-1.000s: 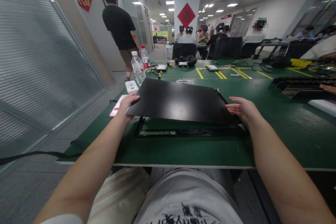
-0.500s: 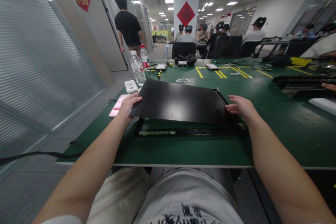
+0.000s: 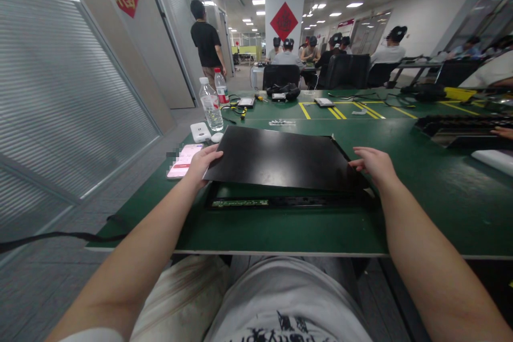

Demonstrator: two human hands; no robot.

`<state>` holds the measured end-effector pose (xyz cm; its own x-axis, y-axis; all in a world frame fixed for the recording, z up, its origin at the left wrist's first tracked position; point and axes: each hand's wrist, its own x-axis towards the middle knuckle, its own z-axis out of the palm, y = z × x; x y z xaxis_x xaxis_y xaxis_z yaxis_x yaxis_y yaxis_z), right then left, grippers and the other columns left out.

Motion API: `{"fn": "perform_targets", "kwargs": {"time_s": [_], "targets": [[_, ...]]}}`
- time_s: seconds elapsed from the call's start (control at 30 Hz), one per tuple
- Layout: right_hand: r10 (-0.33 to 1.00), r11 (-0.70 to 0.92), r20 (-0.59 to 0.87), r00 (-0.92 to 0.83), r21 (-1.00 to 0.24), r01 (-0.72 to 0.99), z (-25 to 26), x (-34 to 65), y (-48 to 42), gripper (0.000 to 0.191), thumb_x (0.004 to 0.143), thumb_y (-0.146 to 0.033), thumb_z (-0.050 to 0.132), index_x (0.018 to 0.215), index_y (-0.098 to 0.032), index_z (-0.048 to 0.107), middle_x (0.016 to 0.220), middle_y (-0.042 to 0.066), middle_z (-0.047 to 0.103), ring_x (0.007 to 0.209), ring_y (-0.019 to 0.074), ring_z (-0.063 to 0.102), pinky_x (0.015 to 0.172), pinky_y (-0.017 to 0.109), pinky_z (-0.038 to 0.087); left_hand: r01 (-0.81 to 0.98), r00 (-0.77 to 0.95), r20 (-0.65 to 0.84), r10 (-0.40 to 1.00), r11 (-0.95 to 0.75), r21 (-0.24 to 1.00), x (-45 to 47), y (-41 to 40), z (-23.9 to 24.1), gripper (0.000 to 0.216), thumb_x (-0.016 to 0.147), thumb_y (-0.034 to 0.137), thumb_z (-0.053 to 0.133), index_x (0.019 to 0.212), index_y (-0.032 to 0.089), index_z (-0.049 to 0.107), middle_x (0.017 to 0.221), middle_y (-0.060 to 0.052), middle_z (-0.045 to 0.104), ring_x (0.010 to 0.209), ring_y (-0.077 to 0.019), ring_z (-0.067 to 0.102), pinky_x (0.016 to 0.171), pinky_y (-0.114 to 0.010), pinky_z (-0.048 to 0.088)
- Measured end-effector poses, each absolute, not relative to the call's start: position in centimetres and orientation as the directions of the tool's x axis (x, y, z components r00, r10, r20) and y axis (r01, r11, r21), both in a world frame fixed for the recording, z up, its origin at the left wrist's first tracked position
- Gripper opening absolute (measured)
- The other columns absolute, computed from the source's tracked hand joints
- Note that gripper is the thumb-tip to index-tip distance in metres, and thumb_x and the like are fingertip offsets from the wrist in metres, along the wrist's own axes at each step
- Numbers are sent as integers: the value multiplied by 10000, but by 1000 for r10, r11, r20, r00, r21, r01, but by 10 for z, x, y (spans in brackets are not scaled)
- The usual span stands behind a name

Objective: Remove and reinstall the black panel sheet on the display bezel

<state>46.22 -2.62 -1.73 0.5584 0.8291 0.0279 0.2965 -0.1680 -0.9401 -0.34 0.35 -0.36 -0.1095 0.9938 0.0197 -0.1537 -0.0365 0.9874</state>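
Note:
A thin black panel (image 3: 280, 159) is held flat and slightly tilted over a black frame (image 3: 288, 202) that lies on the green table (image 3: 441, 197). My left hand (image 3: 204, 163) grips the panel's left edge, thumb on top. At the right edge my right hand (image 3: 372, 163) holds the panel with its fingers curled over it. The panel's near edge hovers just above the frame, and a green circuit strip (image 3: 239, 203) shows along the frame's front left.
A pink-screened phone (image 3: 184, 160), a white box (image 3: 200, 131) and two water bottles (image 3: 210, 102) stand left of the panel. Tools and cables lie farther back. Another person's hand (image 3: 503, 132) rests at the right edge. Several seated people work behind; one person stands by the left wall.
The panel has come down closer to the frame, with both hands still on its edges. The standing person has walked farther away along the left wall.

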Motion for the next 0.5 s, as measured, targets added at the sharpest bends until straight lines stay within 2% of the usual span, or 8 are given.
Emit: {"fn": "perform_targets", "kwargs": {"time_s": [0.5], "targets": [[840,-185,82,536,-886,426,-29,474,-22,346,802,-395,697,1082,-205,771,655,58,731,526,182,604,583,309,503,-131,-99,6,995,-19,991,-6,5,-13,362,602,224,859,959,174,820,804,-57,811,825,-289,782,769,-380,619]]}}
